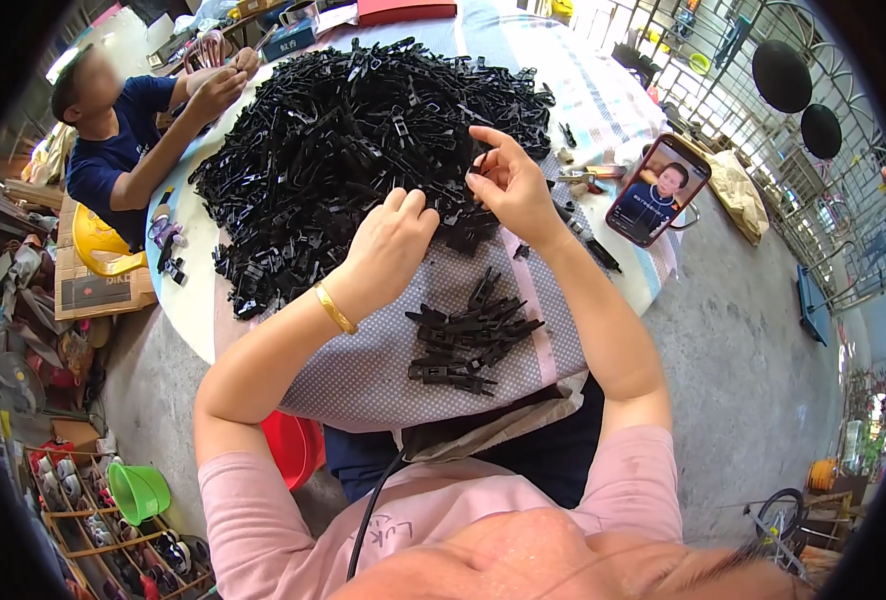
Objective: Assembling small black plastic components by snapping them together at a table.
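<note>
A big heap of black plastic clips covers much of the round table. My left hand, with a gold bangle on its wrist, is closed at the near edge of the heap; its curled fingers hide whatever they hold. To its right, my right hand has the index finger raised and a small dark piece, apparently a black clip, between thumb and fingers. Closer to me, a smaller group of black clips lies on the patterned tablecloth, below both hands.
A phone stands propped at the right, near pliers. Across to the left, another person sits with both hands raised by the heap. A yellow chair, red bucket and green bucket are around the table.
</note>
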`<state>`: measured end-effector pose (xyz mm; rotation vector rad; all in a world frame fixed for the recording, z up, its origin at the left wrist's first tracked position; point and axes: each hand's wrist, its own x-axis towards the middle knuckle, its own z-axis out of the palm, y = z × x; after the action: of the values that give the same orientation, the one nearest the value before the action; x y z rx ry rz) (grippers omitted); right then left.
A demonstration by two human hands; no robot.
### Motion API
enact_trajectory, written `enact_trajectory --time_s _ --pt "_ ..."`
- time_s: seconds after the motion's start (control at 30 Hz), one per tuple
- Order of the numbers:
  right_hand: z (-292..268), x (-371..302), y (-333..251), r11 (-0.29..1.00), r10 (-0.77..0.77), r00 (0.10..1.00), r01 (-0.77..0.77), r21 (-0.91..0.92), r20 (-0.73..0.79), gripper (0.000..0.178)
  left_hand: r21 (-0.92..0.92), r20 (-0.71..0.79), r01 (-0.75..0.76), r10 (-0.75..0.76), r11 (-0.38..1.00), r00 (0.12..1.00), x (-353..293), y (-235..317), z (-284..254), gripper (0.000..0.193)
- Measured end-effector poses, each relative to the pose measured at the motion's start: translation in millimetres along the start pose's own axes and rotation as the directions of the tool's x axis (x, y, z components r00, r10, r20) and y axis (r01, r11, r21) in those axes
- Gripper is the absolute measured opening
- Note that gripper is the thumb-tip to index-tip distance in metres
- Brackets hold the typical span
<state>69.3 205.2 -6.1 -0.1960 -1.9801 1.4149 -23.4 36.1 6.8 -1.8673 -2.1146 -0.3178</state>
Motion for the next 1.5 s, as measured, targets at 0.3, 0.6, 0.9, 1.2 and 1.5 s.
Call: enact_trajectory --time_s 0.3,0.6,0.9,1.2,1.5 --pt "2.5 -13.1 -28.2 0.907 0.063 0.946 -0.187 0.378 0.317 0.013 -0.897 0.259 0.388 -0.459 0.211 0.850 -4.5 -15.8 -15.9 0.015" --pt "22.0 -26.9 -43.2 0.963 -0.252 0.945 0.266 -0.044 0.208 0.019 -0.855 0.493 0.344 -0.401 -0.388 0.772 -17.7 -20.9 -7.0 0.017" --pt "25.2 -28.4 -39.4 0.779 -0.484 0.848 0.530 -0.335 0.215 0.021 -0.861 0.435 0.250 -0.387 -0.443 0.813 -22.0 -12.7 -14.4 0.022" --pt "20.7 -27.1 -44.3 0.679 -0.489 0.827 0.560 -0.475 0.276 0.021 -0.903 0.416 0.321 -0.395 -0.285 0.819 -21.2 -7.1 -21.0 0.026" --pt "22.9 -24.8 -41.5 0.960 -0.217 0.953 0.247 -0.128 0.212 0.044 -0.915 0.251 0.341 -0.357 0.216 0.900 -21.7 -12.4 -23.4 0.028"
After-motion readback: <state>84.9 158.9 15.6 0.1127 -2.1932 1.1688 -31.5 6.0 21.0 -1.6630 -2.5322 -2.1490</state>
